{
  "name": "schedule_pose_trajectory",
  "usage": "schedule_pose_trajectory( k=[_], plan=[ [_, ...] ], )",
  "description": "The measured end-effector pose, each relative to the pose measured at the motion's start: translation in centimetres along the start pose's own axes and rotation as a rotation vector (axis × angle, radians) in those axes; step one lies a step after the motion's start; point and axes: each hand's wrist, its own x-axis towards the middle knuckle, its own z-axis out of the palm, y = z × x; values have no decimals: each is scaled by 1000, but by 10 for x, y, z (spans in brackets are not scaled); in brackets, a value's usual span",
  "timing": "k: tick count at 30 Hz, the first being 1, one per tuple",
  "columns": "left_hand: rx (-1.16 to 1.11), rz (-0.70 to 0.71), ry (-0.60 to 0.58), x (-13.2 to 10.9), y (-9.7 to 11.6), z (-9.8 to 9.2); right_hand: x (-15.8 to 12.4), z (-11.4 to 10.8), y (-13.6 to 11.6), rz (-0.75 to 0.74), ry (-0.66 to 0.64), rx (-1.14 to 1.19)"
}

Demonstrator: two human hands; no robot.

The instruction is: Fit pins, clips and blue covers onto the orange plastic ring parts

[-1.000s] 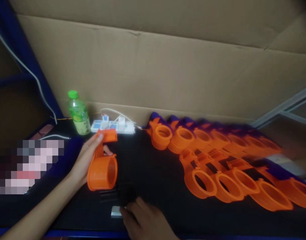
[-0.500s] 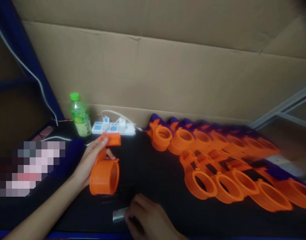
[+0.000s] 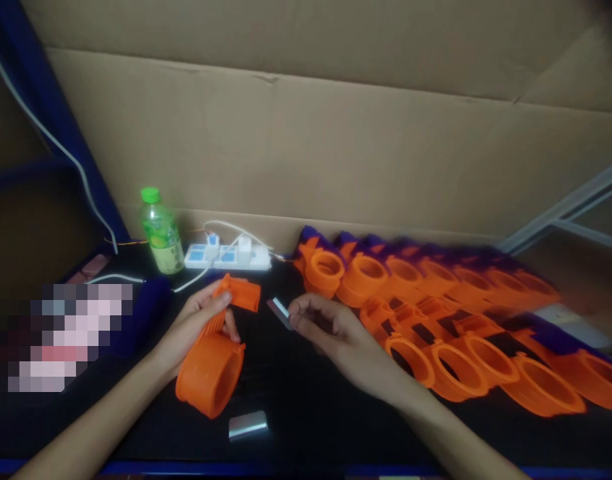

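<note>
My left hand (image 3: pixel 193 327) is closed round the handle of an orange plastic tape dispenser (image 3: pixel 203 377). The dispenser's round ring hangs below the hand, and its flat head points right. Just across from that head, my right hand (image 3: pixel 331 333) pinches a small toothed metal blade (image 3: pixel 281 313) between thumb and fingertips. A narrow gap separates blade and dispenser. Below them a shiny metal piece (image 3: pixel 249 425) lies on the black table near its front edge.
Several orange dispensers (image 3: pixel 459 377) lie in rows on the right, the back ones with dark purple parts. A white power strip (image 3: pixel 259 258) and a green-capped bottle (image 3: pixel 163 240) stand along the cardboard wall (image 3: pixel 306 147). At left is a blurred-out item (image 3: pixel 71 337).
My right hand has risen from the shiny metal piece near the front edge, now with the toothed blade in it. My left hand has shifted slightly right and tilted the dispenser.
</note>
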Motion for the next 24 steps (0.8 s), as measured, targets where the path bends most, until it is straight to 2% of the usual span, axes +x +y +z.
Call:
schedule_pose_trajectory(
  k=[6,14,17,21,24],
  plan=[
    [85,-18,-41,-3,1,2,5,0,4,59,-39,109],
    [55,-2,-93,-6,-1,2,8,1,11,106,-109,236],
    [63,10,-102,-8,-1,3,6,0,4,68,-84,112],
    [130,11,-110,-8,0,4,2,-4,-14,-28,-6,-215],
    [178,2,-113,-9,2,6,2,-8,-23,-15,-40,-349]
  ],
)
